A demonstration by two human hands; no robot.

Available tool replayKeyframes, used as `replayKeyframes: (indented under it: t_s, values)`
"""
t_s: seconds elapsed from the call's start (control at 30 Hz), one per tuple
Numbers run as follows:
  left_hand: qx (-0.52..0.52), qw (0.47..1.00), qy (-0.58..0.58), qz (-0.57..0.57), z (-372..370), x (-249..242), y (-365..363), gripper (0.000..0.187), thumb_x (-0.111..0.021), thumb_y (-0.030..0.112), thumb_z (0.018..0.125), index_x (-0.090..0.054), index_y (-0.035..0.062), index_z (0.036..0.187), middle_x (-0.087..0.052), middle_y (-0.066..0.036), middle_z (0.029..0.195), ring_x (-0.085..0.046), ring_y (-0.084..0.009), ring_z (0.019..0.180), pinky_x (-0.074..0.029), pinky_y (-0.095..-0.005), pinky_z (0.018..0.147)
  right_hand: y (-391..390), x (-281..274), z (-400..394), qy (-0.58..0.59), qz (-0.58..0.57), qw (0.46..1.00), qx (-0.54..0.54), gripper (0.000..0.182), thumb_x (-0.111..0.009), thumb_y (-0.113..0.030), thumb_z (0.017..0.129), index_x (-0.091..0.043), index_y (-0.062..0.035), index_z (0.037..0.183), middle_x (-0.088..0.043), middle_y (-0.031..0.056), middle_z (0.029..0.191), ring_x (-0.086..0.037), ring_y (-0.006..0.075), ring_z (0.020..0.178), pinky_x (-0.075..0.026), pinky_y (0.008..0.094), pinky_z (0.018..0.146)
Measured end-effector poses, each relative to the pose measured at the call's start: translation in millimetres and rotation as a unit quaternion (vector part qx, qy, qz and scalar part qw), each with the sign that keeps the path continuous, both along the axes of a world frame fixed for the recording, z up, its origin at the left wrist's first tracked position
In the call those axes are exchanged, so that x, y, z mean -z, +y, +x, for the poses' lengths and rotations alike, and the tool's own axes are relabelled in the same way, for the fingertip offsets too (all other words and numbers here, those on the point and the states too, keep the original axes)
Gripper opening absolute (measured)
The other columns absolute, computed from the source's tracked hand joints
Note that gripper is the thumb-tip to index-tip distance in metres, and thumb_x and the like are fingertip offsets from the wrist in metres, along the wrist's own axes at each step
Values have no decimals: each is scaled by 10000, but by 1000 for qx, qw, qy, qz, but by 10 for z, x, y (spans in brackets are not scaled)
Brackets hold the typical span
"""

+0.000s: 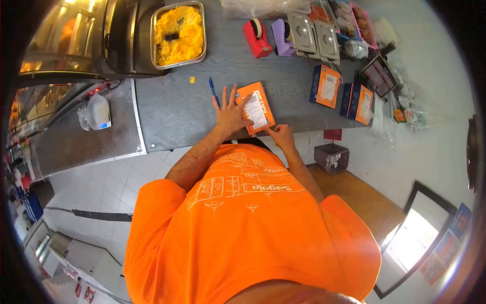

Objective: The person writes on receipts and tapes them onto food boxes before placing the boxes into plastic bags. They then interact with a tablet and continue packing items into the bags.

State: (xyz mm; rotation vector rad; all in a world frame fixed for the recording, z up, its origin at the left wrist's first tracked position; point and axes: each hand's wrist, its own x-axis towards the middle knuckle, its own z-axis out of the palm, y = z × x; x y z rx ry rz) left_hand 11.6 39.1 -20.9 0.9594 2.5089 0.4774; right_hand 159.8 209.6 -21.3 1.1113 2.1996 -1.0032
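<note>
Head view shows the left hand spread flat on the grey counter, fingers wide, its fingertips pressing an orange box at upper centre of the frame. Right hand pinches the box's near corner; a blue pen lies just left.

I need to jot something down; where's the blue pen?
In the head view the blue pen lies on the grey counter, just beyond the left hand that presses the orange box, and below the tray of yellow food.
</note>
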Motion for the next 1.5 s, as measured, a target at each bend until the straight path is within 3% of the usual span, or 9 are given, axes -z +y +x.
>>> replayKeyframes:
  t_s: [0.07, 0.43, 0.63, 0.77, 0.8, 0.93, 1.03, 1.17, 1.5]
  values:
    - [2, 1000, -2, 0, 14, 0, -16, 1026, -820, 524, 560, -337, 375, 1453, -127, -133, 1562, -21, -394, 1443, -55, -734, 1042, 52, 391, 193, 264, 44, 961, -71, 455, -726, -443, 799, -647, 2, 750, -634, 85, 629, -626, 169, 545, -476, 334, 502]
    - [38, 999, 0, -20, 114, 178, 29, 1058, -802, 511, 607, -269, 273, 1489, -39, -194, 1568, -38, -431, 1431, -115, -740, 1014, 568, 560, -16, 356, 200, 815, -411, 425, -725, -473, 725, -591, -78, 810, -580, 57, 779, -619, 275, 663, -500, 375, 573]
    - [-266, 954, -75, 114, 510, 224, 525, 1258, -852, 494, 532, -135, 147, 1505, -113, -232, 1516, -203, -438, 1365, -247, -647, 1006, 797, 175, -143, 404, 83, 756, -509, 301, -674, -375, 825, -591, -87, 791, -596, 94, 729, -617, 294, 621, -489, 404, 538]
    - [-16, 1000, -8, -24, 345, 87, 1051, 1305, -884, 406, 439, -161, 225, 1510, -244, -163, 1486, -310, -361, 1318, -305, -578, 990, 1943, -459, -479, 551, 118, 823, -71, 183, -677, -236, 820, -632, -76, 743, -570, 109, 642, -585, 307, 617, -455, 417, 573]
    - [60, 997, 3, -49, 294, 63, 1208, 1291, -886, 348, 426, -185, 258, 1506, -285, -118, 1482, -326, -354, 1316, -299, -582, 1015, 2484, -606, -673, 604, 302, 734, -78, 125, -687, -225, 805, -668, -103, 782, -592, 87, 653, -576, 293, 640, -451, 427, 591]
    - [194, 975, 44, -98, 305, -141, 1673, 1214, -882, 285, 476, -217, 302, 1492, -288, -84, 1498, -323, -346, 1340, -256, -597, 1086, 4087, -890, -1257, 426, 586, 683, -97, 52, -661, -157, 782, -649, -113, 755, -672, 86, 835, -596, 289, 796, -461, 428, 673]
    - [150, 969, 196, 17, 512, 278, 1639, 1132, -871, 282, 541, -246, 288, 1485, -285, -97, 1507, -306, -340, 1365, -269, -565, 1096, 4948, -511, -1582, 293, 601, 716, -202, 90, -594, -141, 807, -675, -102, 801, -681, 82, 839, -598, 287, 879, -465, 433, 737]
    - [12, 995, 67, 79, 811, 9, 1481, 861, -778, 332, 712, -341, 220, 1445, -358, -108, 1466, -344, -307, 1348, -292, -540, 1075, 5361, -276, -1767, 185, 582, 753, -245, 162, -566, -155, 804, -713, -89, 819, -698, 92, 855, -610, 296, 930, -451, 448, 793]
    - [-24, 985, 169, 14, 583, 51, 1314, 365, -654, 237, 835, -550, 120, 1166, -542, -81, 1166, -479, -265, 1157, -399, -461, 900, 5508, -612, -1756, 202, 452, 857, -146, 119, -655, -245, 789, -741, -162, 796, -697, 127, 845, -629, 311, 949, -335, 517, 989]
